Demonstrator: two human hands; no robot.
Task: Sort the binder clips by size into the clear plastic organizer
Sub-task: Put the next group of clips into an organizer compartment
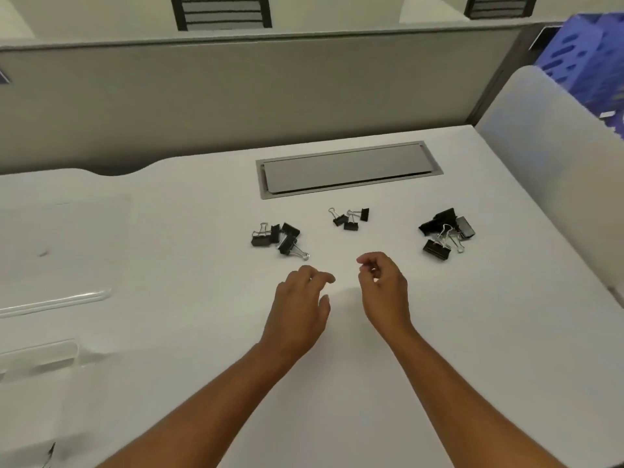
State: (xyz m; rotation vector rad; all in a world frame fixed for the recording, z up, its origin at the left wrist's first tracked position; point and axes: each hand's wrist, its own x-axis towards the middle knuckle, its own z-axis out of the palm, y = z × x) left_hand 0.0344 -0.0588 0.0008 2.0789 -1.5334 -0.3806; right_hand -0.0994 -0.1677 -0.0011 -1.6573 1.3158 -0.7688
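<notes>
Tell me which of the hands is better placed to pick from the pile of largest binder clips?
The right hand, probably. The largest clips lie on the right side of the desk, nearer to it. The left hand hovers nearer the left pile and would have to cross over. Both hands hold nothing.

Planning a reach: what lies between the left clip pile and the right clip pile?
The head view shows a smaller clip pile between the left pile and right pile.

Black binder clips (347, 218), white desk (337, 383)

No readable text, label or number — desk, clips unmarked.
</notes>
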